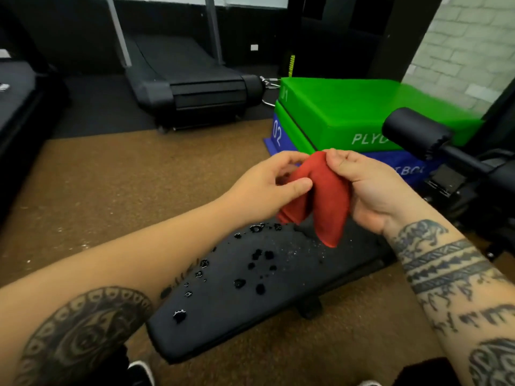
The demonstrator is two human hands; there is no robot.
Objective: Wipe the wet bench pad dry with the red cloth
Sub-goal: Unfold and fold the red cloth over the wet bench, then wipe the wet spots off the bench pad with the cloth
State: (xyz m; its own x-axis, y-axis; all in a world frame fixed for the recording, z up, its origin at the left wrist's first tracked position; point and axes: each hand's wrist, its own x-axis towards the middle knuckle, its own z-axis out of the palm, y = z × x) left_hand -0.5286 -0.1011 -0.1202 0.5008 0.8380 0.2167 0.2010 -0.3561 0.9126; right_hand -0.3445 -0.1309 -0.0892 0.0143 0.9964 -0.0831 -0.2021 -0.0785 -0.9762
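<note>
A black bench pad [284, 296] lies below my arms, running from lower left to upper right. Several water drops and puddles [259, 285] sit on its top. The red cloth [326, 199] hangs folded in the air above the pad's far end, its lower tip just over the surface. My left hand [267, 185] pinches the cloth's left side between thumb and fingers. My right hand [370, 188] grips its top right edge. Part of the cloth is hidden behind both hands.
Stacked green [356, 112] and blue [281, 135] plyo boxes stand beyond the pad. A black foam roller [412, 129] on a bench frame juts in at right. A treadmill [189, 76] sits at the back on dark matting. Brown rubber floor [117, 185] spreads to the left.
</note>
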